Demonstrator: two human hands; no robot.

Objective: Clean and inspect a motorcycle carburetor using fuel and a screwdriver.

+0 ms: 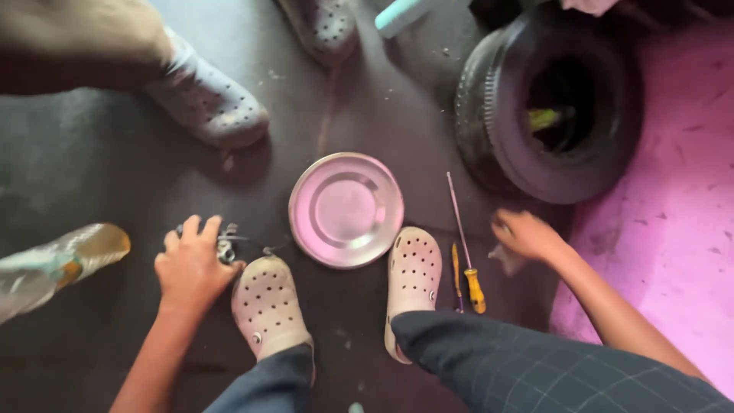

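Observation:
My left hand (191, 264) rests on the dark floor, fingers curled over a small metal part (226, 246) with a thin cable leading right. My right hand (526, 235) reaches to the floor on the right and touches a crumpled whitish scrap (506, 261); whether it grips it is unclear. Between my hands lies a round metal plate (346, 209). My two feet in pale perforated clogs (267, 304) stand just below the plate. A long screwdriver with a yellow handle (468, 256) lies beside my right clog (413, 279).
A small black tyre (550, 107) lies at the upper right, beside a pink surface (673, 199). Another person's feet in grey clogs (210, 103) stand at the top. A plastic bottle (61, 264) lies at the left edge.

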